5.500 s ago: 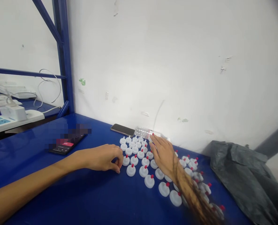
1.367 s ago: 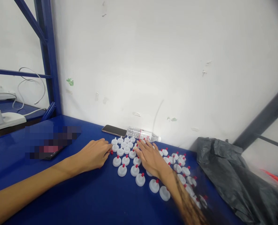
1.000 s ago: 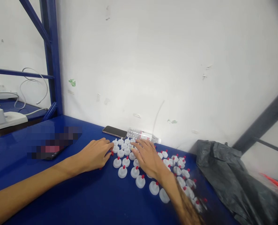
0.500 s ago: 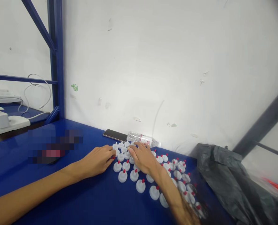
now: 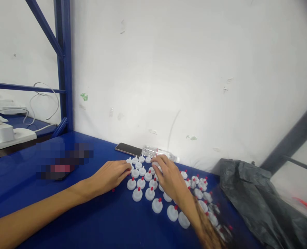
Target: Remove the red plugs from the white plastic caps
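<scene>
Several white caps with red tips [image 5: 145, 183] stand in rows on the blue table [image 5: 98, 224]. My left hand [image 5: 111, 175] rests palm down at the left edge of the rows, fingers curled, fingertips touching the far-left caps. My right hand [image 5: 170, 176] lies over the middle of the rows, fingers bent down onto the caps near the back. Whether either hand pinches a cap is hidden. More caps [image 5: 202, 199] spread to the right, partly behind my right forearm.
A dark phone [image 5: 128, 149] and a clear water bottle [image 5: 160, 153] lie along the white wall. A grey plastic bag [image 5: 257, 204] sits at the right. Another phone [image 5: 61, 168] lies at the left. A blue shelf post [image 5: 64, 65] and a power strip [image 5: 10, 136] stand far left.
My right hand has shifted slightly right and back over the caps. My left hand stays at the left edge of the rows. The view has drifted a little.
</scene>
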`<action>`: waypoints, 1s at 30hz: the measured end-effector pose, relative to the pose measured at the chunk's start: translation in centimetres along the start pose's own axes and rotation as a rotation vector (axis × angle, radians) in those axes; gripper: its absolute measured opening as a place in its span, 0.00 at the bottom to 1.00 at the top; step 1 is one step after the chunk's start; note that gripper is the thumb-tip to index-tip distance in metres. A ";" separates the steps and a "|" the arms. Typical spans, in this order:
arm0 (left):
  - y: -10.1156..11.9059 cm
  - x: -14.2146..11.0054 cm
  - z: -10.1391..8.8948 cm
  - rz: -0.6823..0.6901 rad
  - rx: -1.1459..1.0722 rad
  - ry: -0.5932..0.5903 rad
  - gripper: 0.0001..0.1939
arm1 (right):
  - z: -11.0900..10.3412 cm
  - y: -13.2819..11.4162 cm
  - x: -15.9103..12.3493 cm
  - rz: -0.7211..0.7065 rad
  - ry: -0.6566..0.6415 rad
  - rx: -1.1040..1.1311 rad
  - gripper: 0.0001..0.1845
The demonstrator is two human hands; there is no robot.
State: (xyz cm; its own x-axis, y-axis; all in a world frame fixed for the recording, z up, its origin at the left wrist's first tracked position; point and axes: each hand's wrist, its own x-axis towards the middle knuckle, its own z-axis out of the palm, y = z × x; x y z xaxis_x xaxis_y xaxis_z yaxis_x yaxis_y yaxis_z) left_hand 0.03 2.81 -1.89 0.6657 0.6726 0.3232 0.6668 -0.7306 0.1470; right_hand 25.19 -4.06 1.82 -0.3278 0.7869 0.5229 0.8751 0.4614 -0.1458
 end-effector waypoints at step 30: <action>0.3 -0.4 0.2 0.211 -0.244 0.243 0.18 | 2.0 -3.4 -1.3 -0.248 0.056 0.055 0.17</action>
State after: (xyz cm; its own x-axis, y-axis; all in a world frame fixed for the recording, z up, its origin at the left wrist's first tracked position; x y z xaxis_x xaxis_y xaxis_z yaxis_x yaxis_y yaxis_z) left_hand 0.00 2.33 -2.12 0.6617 0.4784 0.5772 0.4053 -0.8760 0.2615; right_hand 21.92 -5.91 -0.02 -0.5082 0.6241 0.5935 0.7496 0.6599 -0.0521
